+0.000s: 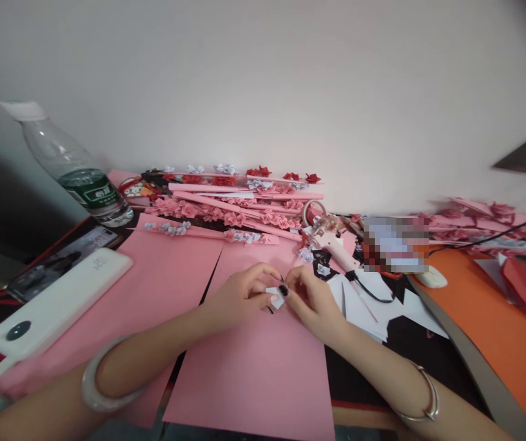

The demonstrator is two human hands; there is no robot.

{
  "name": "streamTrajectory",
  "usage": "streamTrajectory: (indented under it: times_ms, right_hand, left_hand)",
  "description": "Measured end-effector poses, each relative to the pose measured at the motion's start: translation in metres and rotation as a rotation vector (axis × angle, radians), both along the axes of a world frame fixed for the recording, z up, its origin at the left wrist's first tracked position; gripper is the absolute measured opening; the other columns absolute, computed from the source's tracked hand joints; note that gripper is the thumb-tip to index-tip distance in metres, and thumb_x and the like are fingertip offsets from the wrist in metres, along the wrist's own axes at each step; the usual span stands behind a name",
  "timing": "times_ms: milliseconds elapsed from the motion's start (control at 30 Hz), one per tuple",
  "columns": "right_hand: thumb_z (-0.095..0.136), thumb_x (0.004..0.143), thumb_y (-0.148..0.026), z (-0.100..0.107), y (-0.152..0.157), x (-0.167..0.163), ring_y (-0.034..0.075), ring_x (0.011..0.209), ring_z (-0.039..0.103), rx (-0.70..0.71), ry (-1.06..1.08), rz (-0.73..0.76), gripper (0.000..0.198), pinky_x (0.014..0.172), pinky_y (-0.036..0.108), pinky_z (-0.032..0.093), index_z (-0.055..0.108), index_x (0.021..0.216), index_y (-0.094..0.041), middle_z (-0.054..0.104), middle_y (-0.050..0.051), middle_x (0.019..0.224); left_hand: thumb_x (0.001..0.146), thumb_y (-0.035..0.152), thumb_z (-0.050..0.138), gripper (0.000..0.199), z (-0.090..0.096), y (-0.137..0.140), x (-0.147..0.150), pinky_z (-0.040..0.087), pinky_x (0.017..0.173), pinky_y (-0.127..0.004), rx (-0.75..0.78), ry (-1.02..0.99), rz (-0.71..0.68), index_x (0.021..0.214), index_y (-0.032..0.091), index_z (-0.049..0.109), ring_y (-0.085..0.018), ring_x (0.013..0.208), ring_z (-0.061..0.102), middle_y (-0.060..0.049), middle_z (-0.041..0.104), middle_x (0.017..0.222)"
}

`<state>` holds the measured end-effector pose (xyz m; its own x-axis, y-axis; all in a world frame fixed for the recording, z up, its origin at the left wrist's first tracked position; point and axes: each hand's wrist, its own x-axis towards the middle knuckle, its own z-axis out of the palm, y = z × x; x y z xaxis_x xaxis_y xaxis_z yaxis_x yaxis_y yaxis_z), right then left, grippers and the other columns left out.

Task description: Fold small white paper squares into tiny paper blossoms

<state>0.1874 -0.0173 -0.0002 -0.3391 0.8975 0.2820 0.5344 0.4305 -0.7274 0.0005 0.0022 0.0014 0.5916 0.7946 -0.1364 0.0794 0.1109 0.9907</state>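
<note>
Between my two hands is a small piece of white paper [275, 298], held just above a pink sheet of paper [258, 373]. The fingers of my left hand [248, 294] are closed on its left side. From the right, my right hand [311, 300] pinches its edge with thumb and fingertips. The paper looks folded, though my fingers hide part of it. Just beyond my hands lies a pale pink glue gun [336, 245], and cut white paper sheets [368, 300] are to the right of my right hand.
Pink, red and white paper flowers [226, 217] are piled along the wall. At the left stand a water bottle [83, 165], a phone [65, 260] and a white power bank [60, 306]. An orange sheet [496, 324] and a white mouse [432, 277] lie at the right.
</note>
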Motion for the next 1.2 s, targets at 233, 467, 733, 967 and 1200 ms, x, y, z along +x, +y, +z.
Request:
streamTrajectory:
  times_ms: [233,467,733,967,1200]
  right_hand:
    - [0.037,0.089,-0.022,0.0027,-0.0005,-0.0041,0.008,0.048,0.036,-0.11,-0.026,0.197,0.03,0.047,0.019,0.028,0.038,0.059,-0.019,0.036,-0.005,0.053]
    - [0.037,0.09,-0.022,-0.001,-0.0006,-0.0015,0.009,0.049,0.04,-0.038,-0.05,0.115,0.031,0.049,0.02,0.032,0.044,0.061,-0.018,0.041,-0.004,0.053]
    - [0.043,0.086,-0.015,-0.0031,0.0027,0.0001,0.015,0.081,0.061,0.035,0.05,0.022,0.025,0.071,0.026,0.048,0.057,0.106,-0.02,0.065,0.006,0.094]
    - [0.044,0.086,-0.016,-0.0021,0.0026,-0.0024,0.017,0.092,0.061,0.091,0.073,0.091,0.03,0.079,0.031,0.05,0.059,0.111,-0.023,0.066,0.006,0.098]
    - [0.045,0.086,-0.013,-0.0038,0.002,-0.0003,0.016,0.098,0.059,0.139,0.046,0.144,0.029,0.085,0.03,0.049,0.062,0.108,-0.024,0.063,0.006,0.105]
  left_hand:
    - [0.078,0.017,0.055,0.026,0.0034,-0.0049,0.0007,0.046,0.067,-0.029,-0.03,-0.01,-0.091,0.099,0.021,0.04,-0.015,0.067,0.062,0.002,0.064,0.066]
    - [0.076,0.022,0.06,0.027,-0.0017,-0.0007,0.0013,0.048,0.067,-0.03,-0.042,-0.056,-0.036,0.095,0.021,0.042,-0.015,0.066,0.063,0.001,0.065,0.067]
    - [0.078,0.021,0.056,0.028,0.0,0.0002,-0.0002,0.047,0.062,-0.027,0.059,0.056,0.022,0.099,0.021,0.038,-0.015,0.063,0.062,-0.001,0.068,0.067]
    - [0.076,0.02,0.056,0.053,0.0038,-0.0001,-0.0001,0.044,0.056,-0.024,0.153,0.138,0.039,0.123,0.021,0.031,-0.014,0.058,0.06,0.001,0.067,0.064]
    - [0.075,0.024,0.059,0.061,0.0056,-0.0004,-0.0003,0.046,0.054,-0.023,0.158,0.153,0.033,0.13,0.021,0.03,-0.014,0.056,0.059,0.0,0.068,0.066]
